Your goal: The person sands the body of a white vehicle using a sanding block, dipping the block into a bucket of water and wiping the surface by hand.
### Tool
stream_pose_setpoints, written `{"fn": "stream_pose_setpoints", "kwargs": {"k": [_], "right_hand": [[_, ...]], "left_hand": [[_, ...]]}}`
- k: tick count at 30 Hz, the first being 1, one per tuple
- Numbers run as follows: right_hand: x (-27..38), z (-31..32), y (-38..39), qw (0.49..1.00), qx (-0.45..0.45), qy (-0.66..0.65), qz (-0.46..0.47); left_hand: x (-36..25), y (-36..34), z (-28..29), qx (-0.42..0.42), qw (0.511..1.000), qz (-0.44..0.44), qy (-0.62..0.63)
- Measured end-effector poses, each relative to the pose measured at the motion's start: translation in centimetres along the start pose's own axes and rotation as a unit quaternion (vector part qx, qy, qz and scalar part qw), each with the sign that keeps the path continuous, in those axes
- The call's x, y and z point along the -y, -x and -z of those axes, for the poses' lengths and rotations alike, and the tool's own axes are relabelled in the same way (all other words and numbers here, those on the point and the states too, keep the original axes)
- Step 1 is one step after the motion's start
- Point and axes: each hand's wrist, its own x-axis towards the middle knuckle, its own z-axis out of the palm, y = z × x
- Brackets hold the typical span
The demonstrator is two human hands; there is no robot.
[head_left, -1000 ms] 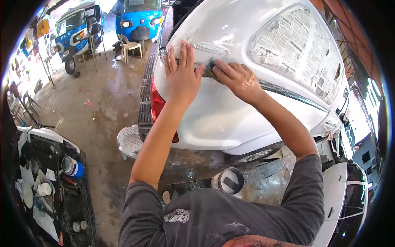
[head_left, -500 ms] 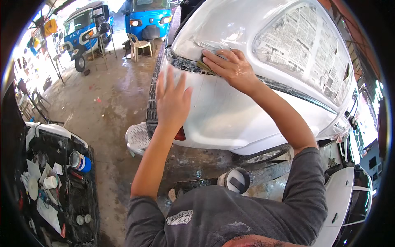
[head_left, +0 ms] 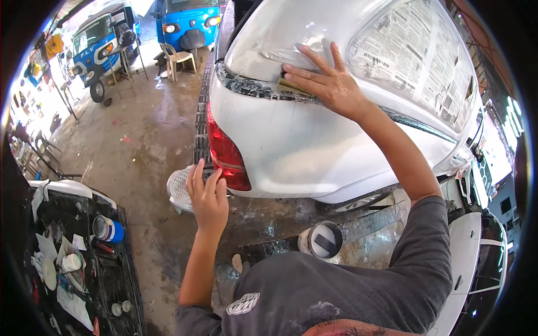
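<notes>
The white car body (head_left: 280, 151) curves in front of me, with a dark, wet, suds-streaked strip (head_left: 252, 88) running along its side. On the panel just above that strip, my right hand (head_left: 330, 84) presses a thin sanding block (head_left: 294, 86) with an olive edge. Its thumb side and underside are hidden by the fingers. My left hand (head_left: 210, 199) hangs in the air by the red tail light (head_left: 227, 151), fingers apart and holding nothing. Newspaper (head_left: 412, 56) covers the side window to the right of my right hand.
Below the car stands a bucket (head_left: 305, 242) of whitish water with a dark block in it. A white plastic stool (head_left: 178, 187) is beside the bumper. At left, a dark cluttered surface (head_left: 120, 280) holds a blue can (head_left: 114, 231). Blue three-wheelers (head_left: 193, 25) and a chair (head_left: 178, 59) stand behind.
My left hand has come down and back from the car's rear corner, uncovering the tail light. My right hand, still on the block, has its fingers spread wider and sits slightly farther right.
</notes>
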Motion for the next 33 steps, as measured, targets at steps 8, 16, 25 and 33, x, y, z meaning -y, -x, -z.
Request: {"fn": "stream_pose_setpoints", "kwargs": {"k": [8, 16, 25, 33], "right_hand": [[2.5, -0.7, -2.7, 1.0, -0.014, -0.013, -0.019], [6.1, -1.9, -5.6, 0.997, -0.034, 0.015, -0.074], [6.0, -2.1, -7.1, 0.994, -0.042, -0.033, -0.094], [-2.4, 0.0, 6.9, 0.999, 0.024, 0.038, -0.005]], "left_hand": [[-5.3, -1.0, -1.3, 0.08, 0.991, -0.053, 0.094], [-5.4, 1.1, -1.8, 0.087, 0.99, -0.032, 0.108], [-4.5, 3.3, -1.4, 0.094, 0.99, 0.018, 0.102], [2.9, 12.4, 1.7, 0.114, 0.983, 0.143, 0.035]]}}
